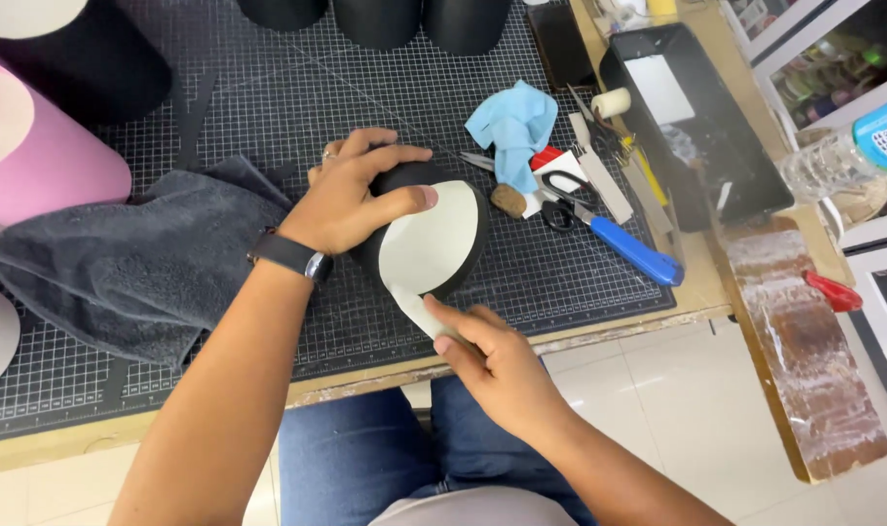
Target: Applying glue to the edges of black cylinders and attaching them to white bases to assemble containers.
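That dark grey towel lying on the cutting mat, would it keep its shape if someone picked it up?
Probably not. The grey towel lies in soft, rumpled folds, so it would likely droop. Its fuzzy surface suggests it would grip rather than slip, and it cannot roll.

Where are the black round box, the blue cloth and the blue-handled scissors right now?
black round box [468, 255]: head view, on its black rim at the right edge.
blue cloth [513, 125]: head view, on the middle of the crumpled cloth.
blue-handled scissors [633, 250]: head view, on the blue handle.

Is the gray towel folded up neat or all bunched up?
Bunched up. The gray towel lies rumpled on the cutting mat, with loose folds and uneven edges, beside the left hand.
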